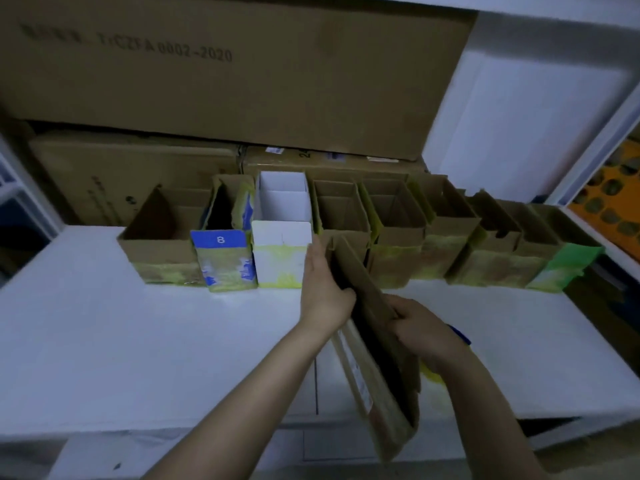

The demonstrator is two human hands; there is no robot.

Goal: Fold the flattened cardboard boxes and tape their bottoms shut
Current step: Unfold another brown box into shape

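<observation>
Holding a flat box (374,341) on edge above the front of the white surface (138,323), tilted, top end toward the back row, bottom end hanging past the near edge. Pinching its left panel with the left hand (323,289): fingers laid straight up the outer face, thumb hooked onto the dark inner side. Gripping the right panel with the right hand (422,327), fingers curled over the edge. Pulled slightly apart, showing a narrow dark gap between the panels. Lined up along the back of the surface, side by side and open at the top: folded boxes with yellow tape (280,278) round their bases, among them a brown box (162,244) at the left end, a blue box (225,261) marked 8, a white box (280,237), and at the right end one banded in green tape (571,265). Stacked behind the row: large cartons (225,71). Just beside the right wrist, something blue (459,333), too hidden to tell what.
</observation>
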